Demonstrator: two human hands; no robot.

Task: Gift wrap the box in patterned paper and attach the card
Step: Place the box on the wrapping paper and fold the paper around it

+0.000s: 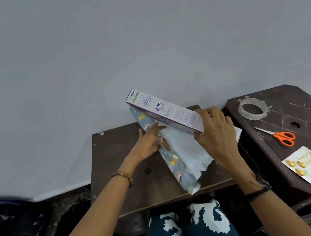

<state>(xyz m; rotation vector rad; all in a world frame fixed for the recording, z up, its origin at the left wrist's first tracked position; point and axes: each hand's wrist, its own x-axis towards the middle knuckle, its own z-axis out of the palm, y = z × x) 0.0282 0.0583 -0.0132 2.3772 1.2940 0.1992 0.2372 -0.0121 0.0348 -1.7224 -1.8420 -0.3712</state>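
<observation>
White cardboard, printed in purple and green, makes up the one long narrow box, which stands on edge across the sheet of patterned wrapping paper on the brown wooden table. Its long axis runs from the far left down toward the near right, and the paper's folded strip lies roughly parallel, just to its left. The right hand is closed around the box's near end, fingers over the top, thumb beneath. The left hand lies flat with fingers spread, pressing the paper beside the box; it holds nothing. So the paper lies left of the grip, nearer the left hand, which seems best placed to lift it over the box.

On the second, darker table to the right, well apart: one clear tape roll, one pair of orange-handled scissors, one white card with gold ornaments.
</observation>
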